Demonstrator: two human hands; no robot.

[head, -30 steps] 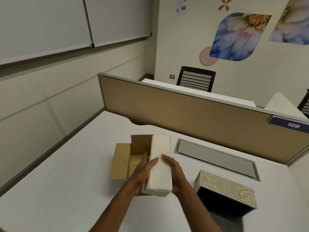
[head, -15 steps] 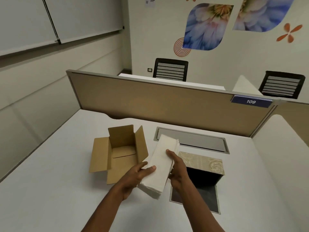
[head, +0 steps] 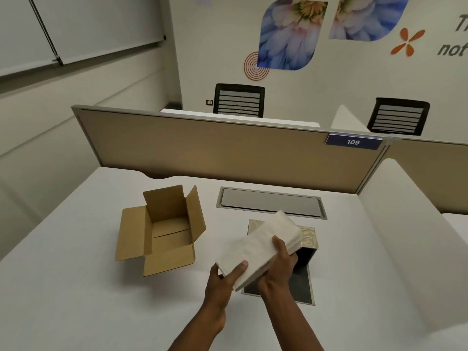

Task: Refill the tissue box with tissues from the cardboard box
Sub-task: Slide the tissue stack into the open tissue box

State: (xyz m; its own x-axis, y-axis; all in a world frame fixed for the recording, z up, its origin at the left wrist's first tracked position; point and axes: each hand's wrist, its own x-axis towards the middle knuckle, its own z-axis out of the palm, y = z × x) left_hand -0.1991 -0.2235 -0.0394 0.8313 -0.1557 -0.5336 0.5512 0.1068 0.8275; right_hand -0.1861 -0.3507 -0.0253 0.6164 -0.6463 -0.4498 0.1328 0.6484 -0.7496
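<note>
Since the earlier frame, the tissue stack [head: 260, 245] has been carried rightward, away from the cardboard box [head: 162, 230], and is now held tilted over the tissue box [head: 307, 240]. It is gripped by the left hand [head: 222, 282] at its near end and the right hand [head: 278, 264] along its right edge. The cardboard box lies open at nine o'clock of the stack on the white desk [head: 76, 287].

A white table [head: 76, 287] is bounded at its far edge by a tan partition [head: 228, 153]; a grey cable hatch [head: 271, 202] is set into the table near the partition; a blue plate marked 109 [head: 353, 142] is fixed to the partition's upper right corner; two black chairs [head: 239, 100] [head: 398, 116] are seen beyond, below flower murals [head: 288, 34] on the wall.
</note>
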